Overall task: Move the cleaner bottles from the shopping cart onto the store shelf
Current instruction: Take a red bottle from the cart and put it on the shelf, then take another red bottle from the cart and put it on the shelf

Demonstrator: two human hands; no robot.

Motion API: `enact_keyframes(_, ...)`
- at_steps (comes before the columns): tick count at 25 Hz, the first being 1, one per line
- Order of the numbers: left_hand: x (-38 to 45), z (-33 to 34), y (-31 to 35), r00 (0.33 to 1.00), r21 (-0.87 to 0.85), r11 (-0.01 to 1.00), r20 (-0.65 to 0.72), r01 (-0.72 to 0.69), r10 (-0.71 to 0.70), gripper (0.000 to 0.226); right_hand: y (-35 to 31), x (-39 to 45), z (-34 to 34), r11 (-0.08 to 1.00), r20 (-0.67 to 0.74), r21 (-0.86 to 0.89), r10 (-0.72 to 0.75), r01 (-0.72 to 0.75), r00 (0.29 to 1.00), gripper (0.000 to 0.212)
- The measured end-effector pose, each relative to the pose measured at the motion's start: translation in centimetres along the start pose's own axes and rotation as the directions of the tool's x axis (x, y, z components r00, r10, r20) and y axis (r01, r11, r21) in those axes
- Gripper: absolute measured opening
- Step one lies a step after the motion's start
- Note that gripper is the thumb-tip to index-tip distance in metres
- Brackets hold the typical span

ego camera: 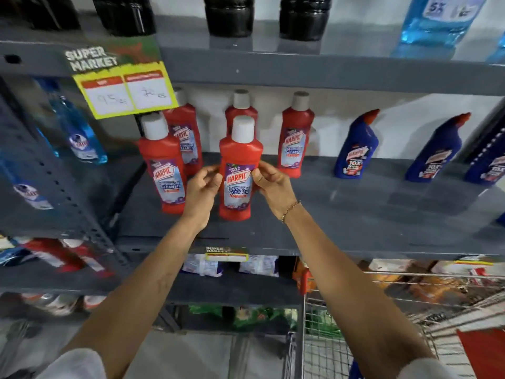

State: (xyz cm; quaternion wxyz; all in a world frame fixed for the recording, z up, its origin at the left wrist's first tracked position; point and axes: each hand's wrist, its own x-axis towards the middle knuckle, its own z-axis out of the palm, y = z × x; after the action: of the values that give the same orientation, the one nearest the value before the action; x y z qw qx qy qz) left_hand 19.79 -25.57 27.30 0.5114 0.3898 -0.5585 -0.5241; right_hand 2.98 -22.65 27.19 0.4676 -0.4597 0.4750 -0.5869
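Note:
A red cleaner bottle (240,170) with a white cap stands upright near the front of the grey store shelf (355,214). My left hand (201,188) holds its left side and my right hand (272,186) holds its right side, fingers on the label. Another red bottle (163,162) stands just to the left. Three more red bottles (296,138) stand in a row behind. The wire shopping cart (382,324) is at the lower right, and a blue bottle tip (355,370) shows in it at the bottom edge.
Blue angled-neck bottles (355,149) stand on the same shelf to the right. A yellow price tag (124,90) hangs from the shelf above, which carries black bottles (229,15) and a blue one. A slanted shelf post (68,192) is at the left.

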Motion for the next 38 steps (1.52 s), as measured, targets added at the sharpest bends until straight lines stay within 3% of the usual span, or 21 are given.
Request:
enact_keyframes(2,0.7,-1.0,0.0,0.999,-0.023,1.0,-0.039,-0.001,0.0,0.017,0.5,0.9,1.1,1.0,0.004,0.022,0.01,-0.011,1.0,0.044)
enact_keyframes(7,1.2,-1.9,-0.6,0.997,-0.052,0.999,-0.076,0.003,-0.007,0.021,1.0,1.8,2.2,0.999,0.026,0.028,0.026,-0.026,0.999,0.064)
enact_keyframes(12,1.1,-2.9,-1.4,0.999,-0.068,0.998,-0.045,0.004,-0.007,0.021,1.0,2.4,2.8,0.997,0.066,0.03,0.067,-0.069,0.996,0.061)
enact_keyframes(16,0.1,-2.8,-1.3,1.0,0.015,1.0,0.026,-0.018,0.017,0.036,1.0,1.5,2.7,0.996,0.078,-0.014,0.084,-0.083,0.993,0.059)
enact_keyframes(18,-1.8,-2.1,-1.7,0.99,0.191,0.979,-0.109,-0.067,0.089,0.04,1.3,0.1,2.6,0.997,0.053,-0.027,0.076,-0.075,0.996,0.054)
enact_keyframes(20,-5.1,-0.3,-2.3,0.93,0.302,0.944,-0.292,-0.131,0.223,0.032,1.7,-2.3,1.5,0.997,-0.086,-0.078,0.023,-0.03,0.996,0.043)
enact_keyframes(21,-6.8,0.9,-2.5,0.919,0.303,0.938,-0.295,-0.169,0.262,0.024,2.2,-4.0,0.6,0.994,-0.165,-0.109,-0.005,-0.014,0.986,0.034)
enact_keyframes(23,-10.3,4.3,-3.7,0.958,0.286,0.936,-0.139,-0.205,0.252,0.014,3.4,-8.7,-2.0,0.988,-0.269,-0.152,-0.025,-0.017,0.963,0.018)
enact_keyframes(25,-12.9,7.8,-5.5,0.986,0.29,0.943,0.064,-0.163,0.151,0.013,4.9,-13.8,-5.8,0.972,-0.301,-0.219,0.017,-0.087,0.953,0.009)
enact_keyframes(27,-15.4,11.5,-7.5,0.964,0.303,0.948,0.267,-0.099,0.015,0.014,7.0,-18.4,-10.5,0.946,-0.349,-0.26,0.096,-0.195,0.932,0.013)
enact_keyframes(29,-17.9,14.9,-9.5,0.889,0.338,0.941,0.435,-0.013,-0.143,0.013,9.5,-22.9,-15.6,0.917,-0.453,-0.233,0.193,-0.325,0.871,0.02)
enact_keyframes(32,-21.2,20.8,-14.2,0.731,0.445,0.884,0.554,0.145,-0.399,0.016,14.2,-29.8,-24.5,0.813,-0.57,-0.193,0.362,-0.549,0.737,0.019)
enact_keyframes(36,-25.1,27.5,-18.8,0.546,0.618,0.701,0.471,0.356,-0.693,0.048,20.7,-36.1,-33.5,0.557,-0.651,-0.116,0.583,-0.823,0.486,0.018)
enact_keyframes(38,-26.9,31.4,-21.4,0.431,0.679,0.576,0.398,0.455,-0.81,0.037,22.7,-38.3,-36.6,0.387,-0.717,0.005,0.644,-0.922,0.266,0.032)
